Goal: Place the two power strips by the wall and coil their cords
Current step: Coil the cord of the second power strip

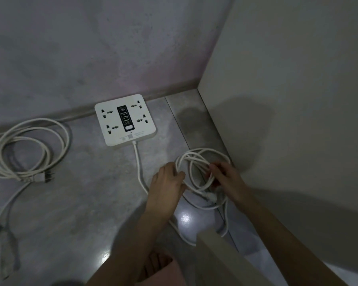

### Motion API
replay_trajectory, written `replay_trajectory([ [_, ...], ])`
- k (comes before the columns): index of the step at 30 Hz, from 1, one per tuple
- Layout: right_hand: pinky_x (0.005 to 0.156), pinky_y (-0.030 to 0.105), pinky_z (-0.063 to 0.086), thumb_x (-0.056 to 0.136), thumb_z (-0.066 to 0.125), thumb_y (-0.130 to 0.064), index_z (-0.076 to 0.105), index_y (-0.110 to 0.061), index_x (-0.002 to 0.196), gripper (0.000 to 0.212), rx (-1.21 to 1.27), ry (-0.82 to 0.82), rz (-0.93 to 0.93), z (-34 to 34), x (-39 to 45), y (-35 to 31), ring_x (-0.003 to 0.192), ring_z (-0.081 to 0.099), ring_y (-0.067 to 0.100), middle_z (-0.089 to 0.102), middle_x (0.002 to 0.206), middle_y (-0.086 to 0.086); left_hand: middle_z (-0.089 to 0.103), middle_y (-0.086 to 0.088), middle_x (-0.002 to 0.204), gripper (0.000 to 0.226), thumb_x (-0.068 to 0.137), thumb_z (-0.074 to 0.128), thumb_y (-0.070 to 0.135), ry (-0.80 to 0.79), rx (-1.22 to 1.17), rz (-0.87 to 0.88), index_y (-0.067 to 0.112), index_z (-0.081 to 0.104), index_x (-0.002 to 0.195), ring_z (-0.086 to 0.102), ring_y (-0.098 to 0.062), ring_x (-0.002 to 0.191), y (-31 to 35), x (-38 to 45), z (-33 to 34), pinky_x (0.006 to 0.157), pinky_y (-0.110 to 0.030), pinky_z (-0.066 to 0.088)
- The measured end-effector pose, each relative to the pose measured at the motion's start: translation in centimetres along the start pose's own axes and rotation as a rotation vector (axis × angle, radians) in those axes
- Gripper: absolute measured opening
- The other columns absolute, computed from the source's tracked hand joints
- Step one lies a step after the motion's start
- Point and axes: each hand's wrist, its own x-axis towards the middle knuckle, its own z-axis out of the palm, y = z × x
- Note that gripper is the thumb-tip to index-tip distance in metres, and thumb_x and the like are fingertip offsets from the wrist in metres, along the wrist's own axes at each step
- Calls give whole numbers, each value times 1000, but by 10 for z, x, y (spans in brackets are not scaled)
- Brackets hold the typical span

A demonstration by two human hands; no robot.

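Strip point(125, 119), square and white, lies flat on the floor point(81, 203) with its back edge against the wall point(91, 48), near the corner where a pale panel point(298, 100) meets that wall; set so, it is out of the walking path and its sockets face up. Its cord point(140, 172) leaves the front edge, runs toward the person and bends right into a coil point(196, 159) beside the foot of the panel. Left hand point(166, 186), fingers curled, grips the near-left side of the coil, evidently to keep the gathered turns from springing apart. Right hand point(227, 178) pinches the strands on the right side, fingertips closed on them, probably to lay or tuck another turn; the plug appears to lie blurred beneath it, and this cannot be confirmed. A tail of cord trails on the floor toward the near edge, so coiling is judged unfinished. A second coil point(27, 149), with plug point(39, 178), rests by the wall toward the left edge; its strip is out of view
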Motion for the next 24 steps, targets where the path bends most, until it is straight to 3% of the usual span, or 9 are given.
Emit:
replay_trajectory([
  [4,64,13,45,92,53,-44,64,-23,91,23,-241,36,11,-4,-19,13,68,63,-2,69,72,-11,62,-18,110,21,84,68,18,89,-112,-17,6,70,101,59,-36,98,-4,6,-3,77,-41,51],
  [6,56,10,48,85,53,-53,64,-22,97,35,-116,12,27,-1,-29,10,60,65,-3,72,67,-13,63,-18,107,23,86,66,18,97,-147,-24,6,70,105,59,-36,98,-5,6,-4,79,-42,52],
  [9,52,22,52,88,43,-51,62,-11,107,48,124,19,51,4,-34,4,54,64,11,70,64,2,60,-20,112,23,88,66,17,142,-242,-44,6,70,108,58,-35,100,-5,6,-4,83,-41,52],
  [12,74,34,53,92,32,-56,64,-22,111,50,13,47,-47,5,-35,4,75,65,13,72,85,3,55,-17,118,23,91,61,17,154,-360,-68,7,68,111,56,-29,105,-4,9,-10,89,-36,50],
  [15,78,24,52,77,36,-79,61,-25,113,70,110,-11,-94,10,-34,1,84,64,4,70,97,-4,57,-12,111,18,95,55,14,209,-447,-96,7,65,109,57,-22,100,-4,13,-19,86,-25,45],
  [17,86,21,51,83,44,-68,60,-22,115,59,79,-9,-112,15,-30,-2,96,64,8,67,108,2,60,-9,100,16,98,49,15,241,-546,-169,8,63,100,57,-21,93,-4,16,-28,79,-23,42],
  [19,91,11,45,86,53,-49,54,-25,122,42,-73,58,-184,17,-29,-8,108,58,7,57,122,3,63,-11,91,23,101,43,19,250,-641,-245,6,60,93,60,-24,88,-4,21,-41,76,-32,45],
  [21,92,4,37,76,63,-53,44,-31,132,64,-217,93,-296,18,-27,-21,115,48,1,45,130,-6,66,-11,92,27,102,41,20,271,-710,-264,4,61,93,63,-25,88,-3,24,-59,79,-37,50],
  [24,103,28,41,80,65,-46,42,-18,139,69,-341,19,-441,23,-14,-62,125,46,15,48,138,3,67,-10,91,28,102,40,21,333,-862,-212,7,62,92,65,-26,88,6,29,-103,84,-42,54],
])
